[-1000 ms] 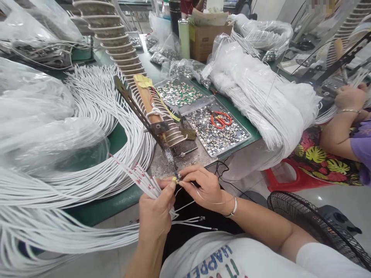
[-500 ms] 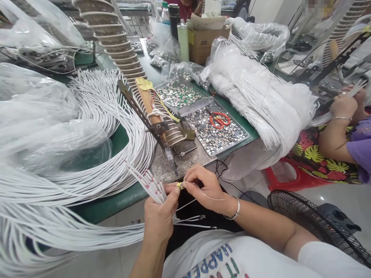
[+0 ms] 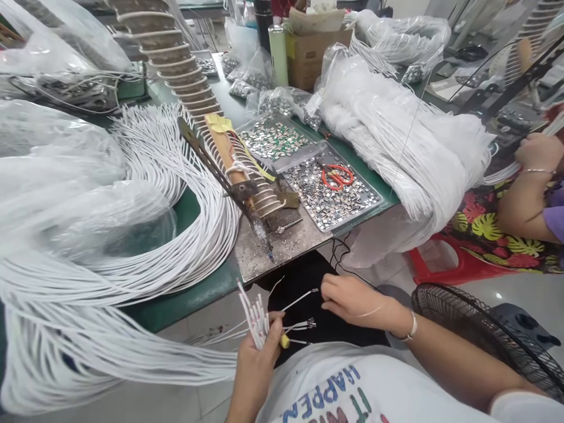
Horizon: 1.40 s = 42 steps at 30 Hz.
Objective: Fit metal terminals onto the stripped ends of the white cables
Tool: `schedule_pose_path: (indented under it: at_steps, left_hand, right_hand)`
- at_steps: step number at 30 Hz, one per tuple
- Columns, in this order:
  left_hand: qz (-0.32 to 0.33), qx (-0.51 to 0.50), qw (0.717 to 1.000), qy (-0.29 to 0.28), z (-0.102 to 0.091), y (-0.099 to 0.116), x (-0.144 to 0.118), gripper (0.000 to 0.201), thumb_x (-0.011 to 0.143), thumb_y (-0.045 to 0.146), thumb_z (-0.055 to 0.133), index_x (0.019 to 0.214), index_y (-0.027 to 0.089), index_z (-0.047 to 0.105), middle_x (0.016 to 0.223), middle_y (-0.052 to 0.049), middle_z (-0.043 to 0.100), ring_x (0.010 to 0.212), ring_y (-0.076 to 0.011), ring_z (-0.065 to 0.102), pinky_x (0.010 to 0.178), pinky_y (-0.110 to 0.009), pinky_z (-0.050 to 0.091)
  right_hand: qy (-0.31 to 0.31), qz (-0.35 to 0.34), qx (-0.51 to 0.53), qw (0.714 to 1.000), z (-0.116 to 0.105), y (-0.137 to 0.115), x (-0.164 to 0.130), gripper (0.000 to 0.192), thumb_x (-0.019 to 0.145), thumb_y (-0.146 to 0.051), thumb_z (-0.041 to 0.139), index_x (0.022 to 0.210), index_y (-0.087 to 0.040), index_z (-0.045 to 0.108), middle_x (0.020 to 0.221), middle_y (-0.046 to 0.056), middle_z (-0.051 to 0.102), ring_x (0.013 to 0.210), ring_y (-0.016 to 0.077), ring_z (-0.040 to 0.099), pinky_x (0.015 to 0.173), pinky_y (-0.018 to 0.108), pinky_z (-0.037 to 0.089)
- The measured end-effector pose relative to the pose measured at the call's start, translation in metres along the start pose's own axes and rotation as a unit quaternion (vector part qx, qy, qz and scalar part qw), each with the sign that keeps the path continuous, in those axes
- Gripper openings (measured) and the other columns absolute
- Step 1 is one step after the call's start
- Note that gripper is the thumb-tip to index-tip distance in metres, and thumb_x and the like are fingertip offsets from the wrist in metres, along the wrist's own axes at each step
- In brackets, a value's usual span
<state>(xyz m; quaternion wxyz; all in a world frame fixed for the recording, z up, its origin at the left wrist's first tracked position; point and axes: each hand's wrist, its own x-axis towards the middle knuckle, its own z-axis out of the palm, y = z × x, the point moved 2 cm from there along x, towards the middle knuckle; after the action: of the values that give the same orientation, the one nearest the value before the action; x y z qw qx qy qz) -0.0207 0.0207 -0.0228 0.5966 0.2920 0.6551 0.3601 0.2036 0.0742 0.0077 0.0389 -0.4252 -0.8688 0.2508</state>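
Note:
My left hand [image 3: 259, 361] is closed around a bundle of white cables [image 3: 255, 320], whose upward-pointing ends carry pink-red marks. Beside its thumb shows a small yellow piece [image 3: 284, 341]. Several cable ends with small metal connectors [image 3: 311, 324] stick out to the right of this hand, over the dark lap. Apart from them, my right hand [image 3: 350, 301] is closed with curled fingers. A thin pale wire [image 3: 370, 312] runs across its back toward the wrist; the fingertips' hold is partly hidden. Above both hands, a soldering iron [image 3: 264, 238] points down from its bracket at the table edge.
A tray of small metal parts [image 3: 332, 200] holds red-handled scissors [image 3: 337, 176]; green boards [image 3: 277, 138] lie behind it. Long white cables [image 3: 207, 235] spread leftward. Bagged cables [image 3: 396, 129] lie right. A ribbed hose [image 3: 180, 64] slants over the table. A fan [image 3: 467, 329] and a co-worker's arm [image 3: 529, 188] are rightward.
My right hand has pulled away to the right from the yellow piece and my left hand. The left hand has moved down and slightly right with its cable bundle.

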Motion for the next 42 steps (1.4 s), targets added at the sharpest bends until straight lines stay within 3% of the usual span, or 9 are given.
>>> schedule_pose_path:
  at_steps: [7, 10, 15, 17, 19, 22, 30, 38, 42]
  left_hand:
    - [0.028, 0.118, 0.973, -0.197, 0.000, 0.026, -0.007, 0.044, 0.083, 0.055, 0.060, 0.063, 0.017, 0.051, 0.057, 0.004, 0.034, 0.052, -0.0097, 0.025, 0.048, -0.025, 0.022]
    - [0.043, 0.071, 0.984, -0.158, -0.019, 0.026, -0.003, 0.039, 0.086, 0.052, 0.059, 0.070, 0.016, 0.055, 0.059, 0.003, 0.037, 0.053, -0.0095, 0.027, 0.049, -0.024, 0.023]
    - [0.042, -0.038, 0.996, -0.073, -0.041, 0.016, 0.001, 0.037, 0.084, 0.051, 0.063, 0.072, 0.017, 0.056, 0.054, 0.005, 0.035, 0.050, -0.0078, 0.024, 0.049, -0.023, 0.023]
    - [0.035, -0.034, 0.995, -0.082, -0.034, 0.016, -0.001, 0.039, 0.083, 0.052, 0.064, 0.071, 0.016, 0.056, 0.056, 0.004, 0.040, 0.050, -0.0075, 0.026, 0.049, -0.023, 0.022]
    - [0.028, -0.016, 0.995, -0.100, -0.022, 0.018, -0.003, 0.041, 0.083, 0.055, 0.062, 0.073, 0.016, 0.056, 0.056, 0.004, 0.040, 0.050, -0.0075, 0.026, 0.049, -0.023, 0.020]
    - [0.016, 0.011, 0.996, -0.090, -0.007, 0.023, -0.006, 0.043, 0.082, 0.059, 0.061, 0.083, 0.016, 0.060, 0.055, 0.007, 0.028, 0.050, -0.0079, 0.022, 0.048, -0.023, 0.016]
    - [0.036, 0.132, 0.979, -0.150, 0.001, 0.022, 0.002, 0.046, 0.081, 0.059, 0.060, 0.064, 0.019, 0.046, 0.055, 0.004, 0.031, 0.053, -0.0111, 0.024, 0.050, -0.026, 0.021]
    - [0.094, 0.147, 0.965, -0.194, -0.001, 0.040, 0.000, 0.050, 0.091, 0.054, 0.048, 0.056, 0.019, 0.055, 0.054, -0.003, 0.052, 0.061, -0.0171, 0.048, 0.066, -0.029, 0.034]
    - [0.063, 0.104, 0.972, -0.202, 0.000, 0.041, 0.004, 0.041, 0.084, 0.055, 0.059, 0.067, 0.018, 0.060, 0.053, 0.001, 0.044, 0.054, -0.0133, 0.038, 0.055, -0.026, 0.030]
  right_hand:
    - [0.130, -0.190, 0.144, 0.962, 0.014, -0.043, 0.032, 0.020, 0.091, -0.033, 0.062, 0.081, -0.016, 0.059, 0.094, 0.004, 0.060, 0.069, 0.0103, 0.055, 0.059, 0.021, 0.045]
    - [0.166, -0.206, 0.303, 0.916, -0.012, -0.030, 0.029, 0.023, 0.091, -0.030, 0.062, 0.074, -0.015, 0.058, 0.086, 0.005, 0.062, 0.074, 0.0107, 0.059, 0.066, 0.021, 0.049]
    - [0.311, -0.062, 0.451, 0.834, -0.055, 0.013, 0.011, 0.020, 0.090, -0.027, 0.063, 0.073, -0.017, 0.060, 0.080, 0.003, 0.061, 0.069, 0.0117, 0.057, 0.064, 0.024, 0.048]
    - [0.246, -0.085, 0.446, 0.856, -0.053, 0.010, 0.013, 0.018, 0.093, -0.028, 0.058, 0.082, -0.016, 0.066, 0.080, 0.004, 0.061, 0.069, 0.0118, 0.057, 0.063, 0.024, 0.048]
    - [0.081, -0.145, 0.441, 0.882, -0.040, -0.003, 0.019, 0.024, 0.095, -0.031, 0.054, 0.089, -0.014, 0.069, 0.075, 0.004, 0.062, 0.066, 0.0112, 0.058, 0.062, 0.023, 0.049]
    - [-0.059, -0.107, 0.491, 0.862, -0.022, -0.018, 0.029, 0.037, 0.098, -0.039, 0.046, 0.088, -0.010, 0.067, 0.069, 0.003, 0.061, 0.056, 0.0088, 0.057, 0.052, 0.018, 0.047]
    - [0.148, -0.060, 0.412, 0.897, -0.003, -0.039, 0.050, 0.013, 0.087, -0.023, 0.061, 0.087, -0.012, 0.069, 0.075, 0.002, 0.061, 0.064, 0.0088, 0.053, 0.058, 0.018, 0.043]
    - [0.153, -0.164, 0.374, 0.900, -0.006, -0.036, 0.038, 0.021, 0.093, -0.028, 0.057, 0.083, -0.012, 0.067, 0.074, 0.004, 0.062, 0.068, 0.0104, 0.056, 0.064, 0.020, 0.046]
    - [0.153, -0.061, 0.445, 0.880, -0.004, -0.035, 0.032, 0.021, 0.086, -0.031, 0.067, 0.077, -0.012, 0.066, 0.071, 0.001, 0.059, 0.061, 0.0083, 0.053, 0.057, 0.018, 0.043]
